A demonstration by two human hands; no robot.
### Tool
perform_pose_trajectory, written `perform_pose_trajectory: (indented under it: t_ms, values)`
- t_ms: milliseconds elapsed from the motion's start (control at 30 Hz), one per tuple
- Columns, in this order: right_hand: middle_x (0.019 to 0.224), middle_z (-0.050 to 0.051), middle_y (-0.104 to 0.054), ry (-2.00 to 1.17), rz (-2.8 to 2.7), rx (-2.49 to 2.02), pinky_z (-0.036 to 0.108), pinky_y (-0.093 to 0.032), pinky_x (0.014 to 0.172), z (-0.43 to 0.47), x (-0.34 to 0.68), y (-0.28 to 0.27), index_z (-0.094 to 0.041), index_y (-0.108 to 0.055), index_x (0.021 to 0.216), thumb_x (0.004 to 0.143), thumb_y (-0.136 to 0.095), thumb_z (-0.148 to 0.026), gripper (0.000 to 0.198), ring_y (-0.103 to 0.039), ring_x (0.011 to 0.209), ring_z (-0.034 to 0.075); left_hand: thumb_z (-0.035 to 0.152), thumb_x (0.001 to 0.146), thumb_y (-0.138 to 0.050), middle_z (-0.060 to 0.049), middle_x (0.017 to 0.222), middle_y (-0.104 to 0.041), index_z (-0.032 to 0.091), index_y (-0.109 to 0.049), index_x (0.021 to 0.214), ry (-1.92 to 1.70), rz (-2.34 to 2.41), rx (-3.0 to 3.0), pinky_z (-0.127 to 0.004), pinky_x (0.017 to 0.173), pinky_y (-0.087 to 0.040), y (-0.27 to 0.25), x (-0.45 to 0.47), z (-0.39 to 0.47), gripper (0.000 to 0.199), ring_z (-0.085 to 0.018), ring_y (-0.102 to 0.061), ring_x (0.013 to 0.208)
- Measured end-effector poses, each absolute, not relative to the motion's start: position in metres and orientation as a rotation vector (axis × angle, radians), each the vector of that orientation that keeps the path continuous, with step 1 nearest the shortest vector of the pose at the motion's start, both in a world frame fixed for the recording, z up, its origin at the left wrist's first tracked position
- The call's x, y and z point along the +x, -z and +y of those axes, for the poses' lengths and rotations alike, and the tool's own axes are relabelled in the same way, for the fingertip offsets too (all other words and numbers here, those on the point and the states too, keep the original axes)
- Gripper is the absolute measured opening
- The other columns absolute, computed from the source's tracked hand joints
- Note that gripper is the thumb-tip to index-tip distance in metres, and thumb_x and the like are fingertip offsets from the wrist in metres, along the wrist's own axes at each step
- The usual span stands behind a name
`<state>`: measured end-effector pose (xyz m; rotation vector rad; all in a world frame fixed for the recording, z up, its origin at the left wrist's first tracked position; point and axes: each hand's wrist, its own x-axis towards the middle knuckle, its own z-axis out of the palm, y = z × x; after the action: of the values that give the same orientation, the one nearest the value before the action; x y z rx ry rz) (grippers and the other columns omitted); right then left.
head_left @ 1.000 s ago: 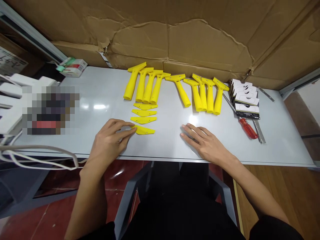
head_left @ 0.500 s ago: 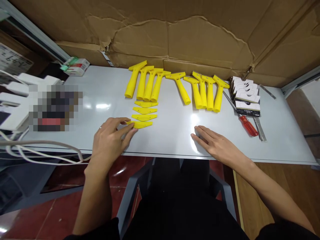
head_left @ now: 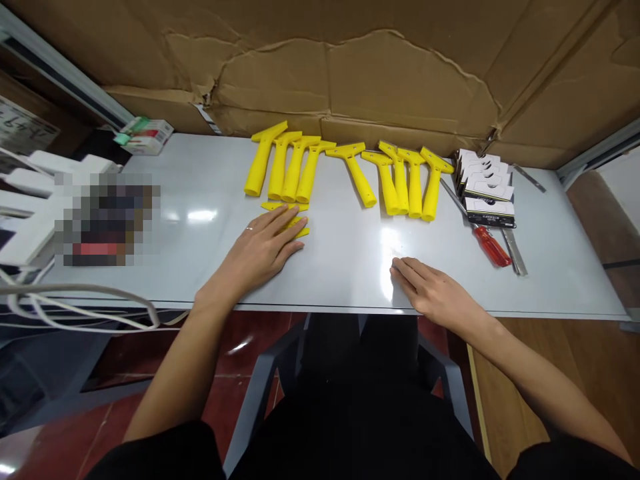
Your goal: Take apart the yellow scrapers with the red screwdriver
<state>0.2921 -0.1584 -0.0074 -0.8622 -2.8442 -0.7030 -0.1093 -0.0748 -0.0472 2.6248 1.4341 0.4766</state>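
Observation:
My left hand (head_left: pixel 267 245) lies flat over a column of small yellow plates (head_left: pixel 302 233), its fingers stretched out. Parts of these thin, tapered pieces show beyond the fingers; the rest are covered. Behind them, several yellow scraper handles (head_left: pixel 259 167) lean side by side. More yellow T-headed scraper handles (head_left: pixel 431 190) lie to the right, one (head_left: pixel 359 175) set a little apart from its group. My right hand (head_left: pixel 430 290) rests low on the table near its front edge. Its fingers and thumb are drawn together at the tips, and whatever may be between them is too small to make out.
At the right lie a red-handled screwdriver (head_left: pixel 493 247), a metal strip (head_left: pixel 514 252) and a fanned stack of black-and-white packets (head_left: pixel 487 190). A small box (head_left: pixel 150 137) and white power strips (head_left: pixel 30 210) with cables are on the left. Cardboard (head_left: pixel 280 73) stands along the back.
My left hand has moved forward and right, from pinching the nearest yellow plate to lying flat over the column. My right hand's fingertips have drawn together. The view has shifted slightly.

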Motion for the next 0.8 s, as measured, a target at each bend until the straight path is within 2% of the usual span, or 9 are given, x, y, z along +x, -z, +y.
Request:
perform_pose_trajectory:
  t_ms: [100,233,367,500,633,800]
  values:
    - [0.131,0.015,-0.069,0.749,-2.793,-0.861,0.034,-0.062,0.098,-0.157,0.292,0.006,-0.004,-0.078,0.121,0.095,-0.059,-0.002,0.033,-0.064,0.118,0.020,0.043,0.117,-0.048,-0.012,0.176,-0.048,0.024,-0.060,0.162,-0.474,1.441,2.606,-0.064,0.138,-0.035,0.047,-0.116,-0.076,0.050,-0.036,-0.039,0.168]
    - [0.122,0.014,-0.069,0.722,-2.746,-0.866,0.034,-0.056,0.093,-0.155,0.289,0.005,-0.005,-0.077,0.113,0.093,-0.059,0.000,0.027,-0.059,0.112,0.019,0.041,0.116,-0.051,-0.010,0.177,-0.047,0.026,-0.067,0.156,-0.507,1.404,2.606,-0.066,0.137,-0.037,0.040,-0.125,-0.081,0.046,-0.037,-0.037,0.168]
    - [0.106,0.011,-0.066,0.734,-2.756,-0.893,0.032,-0.049,0.082,-0.154,0.286,0.000,-0.007,-0.074,0.108,0.091,-0.060,0.001,0.024,-0.056,0.102,0.018,0.043,0.115,-0.052,-0.008,0.174,-0.052,0.027,-0.077,0.142,-0.582,1.426,2.596,-0.068,0.134,-0.041,0.035,-0.136,-0.089,0.040,-0.037,-0.042,0.166]
    - [0.096,0.010,-0.061,0.713,-2.748,-1.044,0.031,-0.041,0.074,-0.152,0.287,-0.001,-0.010,-0.069,0.098,0.085,-0.057,0.007,0.025,-0.052,0.094,0.018,0.044,0.111,-0.058,-0.006,0.169,-0.058,0.031,-0.079,0.138,-0.633,1.431,2.549,-0.072,0.133,-0.043,0.036,-0.145,-0.092,0.036,-0.038,-0.044,0.165]
    - [0.104,0.010,-0.063,0.472,-2.792,-1.244,0.028,-0.033,0.074,-0.142,0.289,0.001,-0.012,-0.068,0.100,0.085,-0.053,0.008,0.029,-0.048,0.094,0.016,0.043,0.111,-0.062,-0.008,0.170,-0.057,0.028,-0.079,0.136,-0.674,1.397,2.587,-0.069,0.132,-0.044,0.038,-0.150,-0.092,0.034,-0.039,-0.047,0.163]
    - [0.102,0.007,-0.064,-0.117,-2.831,-1.560,0.027,-0.021,0.074,-0.124,0.286,-0.010,-0.013,-0.072,0.100,0.097,-0.052,-0.003,0.022,-0.037,0.082,0.010,0.040,0.112,-0.065,-0.005,0.171,-0.056,0.028,-0.074,0.139,-0.744,1.341,2.637,-0.066,0.133,-0.044,0.037,-0.152,-0.093,0.031,-0.036,-0.050,0.161]
